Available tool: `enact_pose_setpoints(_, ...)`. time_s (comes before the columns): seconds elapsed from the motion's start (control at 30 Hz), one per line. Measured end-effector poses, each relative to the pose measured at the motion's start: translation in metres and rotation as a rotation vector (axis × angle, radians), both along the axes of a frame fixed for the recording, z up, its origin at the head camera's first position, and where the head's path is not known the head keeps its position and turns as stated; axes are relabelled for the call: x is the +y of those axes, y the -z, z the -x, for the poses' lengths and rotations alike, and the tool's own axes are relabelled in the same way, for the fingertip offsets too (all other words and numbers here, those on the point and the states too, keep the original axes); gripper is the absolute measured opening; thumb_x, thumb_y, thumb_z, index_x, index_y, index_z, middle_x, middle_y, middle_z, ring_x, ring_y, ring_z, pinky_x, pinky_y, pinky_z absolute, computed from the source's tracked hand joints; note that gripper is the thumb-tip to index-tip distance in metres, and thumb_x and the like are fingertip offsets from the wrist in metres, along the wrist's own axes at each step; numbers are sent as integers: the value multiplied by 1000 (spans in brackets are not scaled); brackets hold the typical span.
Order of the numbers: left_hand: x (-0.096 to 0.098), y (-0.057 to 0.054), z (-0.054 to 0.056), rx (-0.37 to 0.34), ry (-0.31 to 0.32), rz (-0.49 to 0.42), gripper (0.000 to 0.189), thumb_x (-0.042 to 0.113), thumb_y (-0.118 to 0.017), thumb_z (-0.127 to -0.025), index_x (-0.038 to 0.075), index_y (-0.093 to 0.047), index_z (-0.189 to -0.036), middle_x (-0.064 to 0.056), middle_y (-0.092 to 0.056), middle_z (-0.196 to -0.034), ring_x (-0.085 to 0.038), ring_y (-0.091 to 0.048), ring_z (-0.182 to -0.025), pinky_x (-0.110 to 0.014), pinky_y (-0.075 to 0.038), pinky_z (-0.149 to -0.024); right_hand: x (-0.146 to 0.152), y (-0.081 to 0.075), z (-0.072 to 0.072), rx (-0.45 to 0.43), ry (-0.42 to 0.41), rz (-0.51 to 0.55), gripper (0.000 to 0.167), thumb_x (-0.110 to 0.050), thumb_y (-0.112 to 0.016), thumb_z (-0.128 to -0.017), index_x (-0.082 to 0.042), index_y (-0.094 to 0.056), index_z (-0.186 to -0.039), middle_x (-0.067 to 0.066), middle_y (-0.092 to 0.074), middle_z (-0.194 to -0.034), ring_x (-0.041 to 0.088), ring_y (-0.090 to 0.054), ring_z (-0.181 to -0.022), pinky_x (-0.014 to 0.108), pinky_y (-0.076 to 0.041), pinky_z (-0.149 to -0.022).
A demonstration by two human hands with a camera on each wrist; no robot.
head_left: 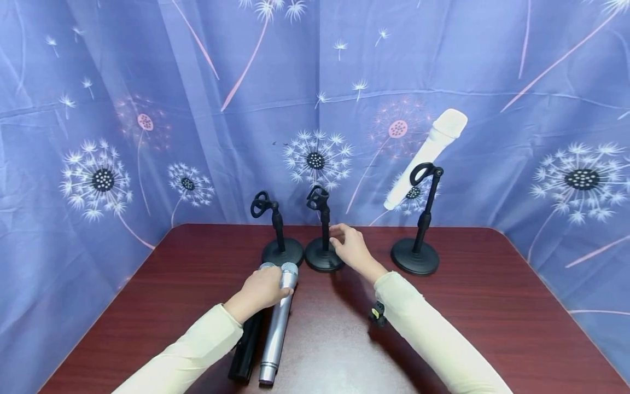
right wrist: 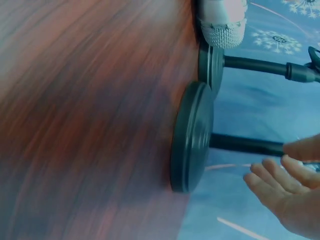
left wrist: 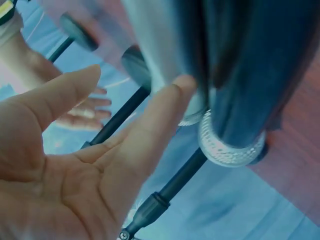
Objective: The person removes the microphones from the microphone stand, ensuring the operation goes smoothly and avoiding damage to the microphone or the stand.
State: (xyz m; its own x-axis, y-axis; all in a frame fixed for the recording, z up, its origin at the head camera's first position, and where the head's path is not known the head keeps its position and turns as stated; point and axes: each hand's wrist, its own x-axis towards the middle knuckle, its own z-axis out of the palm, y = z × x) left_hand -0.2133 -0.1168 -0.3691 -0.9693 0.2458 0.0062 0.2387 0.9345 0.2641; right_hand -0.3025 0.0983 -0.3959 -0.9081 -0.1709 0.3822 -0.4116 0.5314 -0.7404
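Note:
Two microphones lie side by side on the table, a silver one (head_left: 276,336) and a black-bodied one (head_left: 245,350). My left hand (head_left: 263,288) is over their head ends. In the left wrist view its thumb and fingers are extended and spread, a fingertip overlapping the silver microphone (left wrist: 155,45); whether it touches cannot be told. Beside the pole of the middle black microphone stand (head_left: 325,224) is my right hand (head_left: 351,246). Its fingers (right wrist: 265,182) are fairly straight, with the thumb near the pole, and nothing is gripped. That stand's clip holds no microphone.
Left of the middle stand is another black stand (head_left: 278,227) with a bare clip. A third stand (head_left: 424,219), to the right, carries a tilted white microphone (head_left: 418,164). Behind the dark red table (head_left: 492,306) hangs a blue dandelion-print curtain (head_left: 236,142).

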Motion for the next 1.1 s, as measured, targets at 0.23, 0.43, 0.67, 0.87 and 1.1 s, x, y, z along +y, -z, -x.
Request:
enact_pose_setpoints(0.23, 4, -6, 5, -40, 4, -83, 33, 28, -70, -88, 1, -68, -106, -12, -69, -98, -24, -65, -76, -40, -52, -65, 22, 1, -6, 28, -83, -26, 26, -1, -63, -90, 4, -63, -115, 20, -67, -109, 32, -65, -100, 45, -51, -88)
enact_pose_setpoints(0.43, 11, -10, 10, -60, 29, -202, 31, 28, -68, -90, 2, -68, -107, -4, -70, -82, -17, -64, -71, -36, -52, -64, 41, -1, -13, 63, -84, -4, 25, 0, -64, -90, 4, -63, -115, 20, -68, -106, 32, -66, -98, 45, -51, -87)
enact_pose_setpoints(0.67, 21, -13, 19, -40, 65, -281, 21, 26, -65, -92, 7, -69, -101, 0, -66, -79, -15, -62, -71, -33, -50, -60, 58, -2, -16, 88, -54, 3, 27, -1, -63, -91, 2, -63, -117, 17, -69, -104, 29, -66, -98, 44, -51, -86)
enact_pose_setpoints(0.87, 32, -15, 26, -45, 100, -399, 20, 21, -63, -93, 5, -68, -105, -3, -69, -86, -15, -65, -77, -34, -52, -68, 71, -2, -19, 120, -18, 44, 27, 0, -63, -91, 1, -63, -118, 14, -70, -102, 28, -66, -97, 45, -52, -84)
enact_pose_setpoints(1.1, 50, -22, 36, -11, 154, -511, 23, 16, -60, -94, 1, -66, -111, -6, -71, -92, -19, -66, -85, -34, -52, -75, 87, -1, -21, 176, 23, 106, 28, 1, -60, -92, 2, -61, -120, 18, -69, -103, 30, -66, -97, 34, -53, -83)
